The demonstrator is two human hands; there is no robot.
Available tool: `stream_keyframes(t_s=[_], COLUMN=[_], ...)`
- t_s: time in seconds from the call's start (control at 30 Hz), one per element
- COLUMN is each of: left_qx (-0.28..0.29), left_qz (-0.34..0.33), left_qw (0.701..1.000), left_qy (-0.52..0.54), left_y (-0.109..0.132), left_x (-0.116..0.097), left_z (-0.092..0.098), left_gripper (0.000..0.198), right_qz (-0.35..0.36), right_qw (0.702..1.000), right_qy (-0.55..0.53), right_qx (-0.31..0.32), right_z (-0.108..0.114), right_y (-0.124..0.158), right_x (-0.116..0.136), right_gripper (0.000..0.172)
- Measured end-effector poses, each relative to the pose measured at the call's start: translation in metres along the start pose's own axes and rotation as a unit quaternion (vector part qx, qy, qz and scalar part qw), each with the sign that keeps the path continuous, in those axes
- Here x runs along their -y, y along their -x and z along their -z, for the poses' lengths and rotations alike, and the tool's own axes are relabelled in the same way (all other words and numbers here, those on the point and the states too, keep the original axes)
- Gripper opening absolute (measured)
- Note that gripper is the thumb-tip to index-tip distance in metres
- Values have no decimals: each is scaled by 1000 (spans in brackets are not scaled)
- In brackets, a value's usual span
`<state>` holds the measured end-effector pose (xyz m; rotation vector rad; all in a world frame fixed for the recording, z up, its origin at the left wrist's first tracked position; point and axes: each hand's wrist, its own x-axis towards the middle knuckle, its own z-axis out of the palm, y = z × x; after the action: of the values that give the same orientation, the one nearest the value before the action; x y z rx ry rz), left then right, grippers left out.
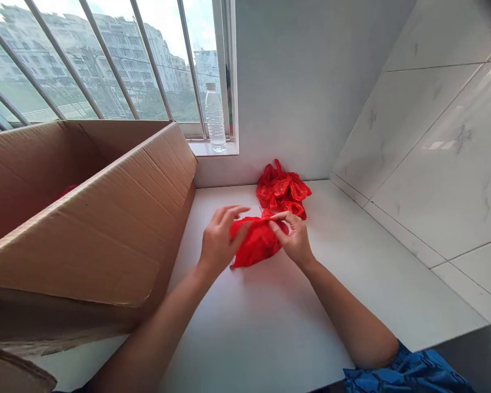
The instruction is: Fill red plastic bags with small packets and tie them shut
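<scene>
A soft red cloth (257, 244) hangs low over the white counter, its folded upper edge running between my two hands. My right hand (293, 238) pinches that upper edge at the right end, thumb in front and index finger along the top. At the left end, my left hand (223, 240) has its fingers spread and the thumb across the front of the cloth, slightly smeared by motion. Just behind lies a crumpled heap of shiny red plastic bags (280, 185), partly covered by the cloth and my right hand.
A large open cardboard box (118, 229) stands at the left, with a bit of something red inside. The white counter (253, 327) meets a grey wall and marble-look tiles (454, 147) at right. A clear plastic bottle (215, 120) stands on the sill by the barred window.
</scene>
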<state>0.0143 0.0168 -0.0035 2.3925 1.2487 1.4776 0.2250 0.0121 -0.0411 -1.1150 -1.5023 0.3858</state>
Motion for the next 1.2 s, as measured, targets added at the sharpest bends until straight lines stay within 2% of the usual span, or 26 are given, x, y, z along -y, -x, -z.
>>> stream_keyframes(t_s=[0.1, 0.17, 0.23, 0.33, 0.4, 0.43, 0.5, 0.57, 0.63, 0.7, 0.8, 0.87, 0.97, 1.03, 1.1, 1.13, 1.17, 1.2], left_qx=[74, 71, 43, -45, -94, -101, -68, 5, 66, 68, -10, -42, -17, 19, 57, 79, 106, 136], left_qz=[-45, -28, 8, 105, 154, 157, 126, 73, 28, 20, 80, 119, 129, 116, 91, 72, 48, 21], left_qw=[993, 994, 998, 990, 974, 969, 975, 989, 995, 997, 995, 986, 982, 982, 982, 982, 981, 979], left_qy=[-78, -84, -38, 78, 141, 160, 169, 130, 64, 26, 66, 106, 138, 150, 154, 155, 153, 148], left_y=[6, 7, 4, -4, -9, -11, -12, -11, -10, -10, -13, -14, -15, -15, -14, -14, -14, -13], left_x=[-13, -12, -4, 9, 13, 13, 7, -1, -8, -9, -1, 3, 0, -7, -15, -19, -22, -24], left_z=[-6, -5, 1, 12, 17, 19, 21, 23, 25, 27, 30, 30, 32, 34, 38, 40, 42, 44], left_gripper=[18, 19, 19, 16, 17, 19, 32, 45, 35, 18, 19, 18, 18, 18, 17, 17, 17, 17], right_qz=[36, 27, -17, -102, -126, -125, -107, -93, -100, -127, -168, -174, -112, -17, 111, 179, 238, 280], right_qw=[998, 999, 999, 980, 970, 969, 974, 978, 978, 971, 945, 934, 956, 971, 959, 949, 943, 941], right_qy=[39, 23, -35, -154, -194, -201, -198, -185, -178, -200, -270, -294, -237, -135, -17, 34, 76, 113], right_qx=[19, 17, -6, -70, -79, -68, -30, 16, 44, 19, -73, -103, -129, -196, -259, -257, -220, -154], right_z=[-9, -9, -3, 9, 14, 15, 14, 11, 9, 11, 17, 21, 25, 29, 31, 32, 31, 29], right_y=[8, 8, 3, -7, -10, -10, -7, -4, -2, -4, -11, -15, -15, -11, -5, -1, 2, 4], right_x=[11, 12, 7, -4, -6, -4, 4, 13, 18, 16, 6, 2, 10, 22, 35, 41, 46, 49], right_gripper=[11, 12, 15, 18, 18, 17, 18, 31, 37, 29, 20, 20, 27, 39, 44, 42, 36, 28])
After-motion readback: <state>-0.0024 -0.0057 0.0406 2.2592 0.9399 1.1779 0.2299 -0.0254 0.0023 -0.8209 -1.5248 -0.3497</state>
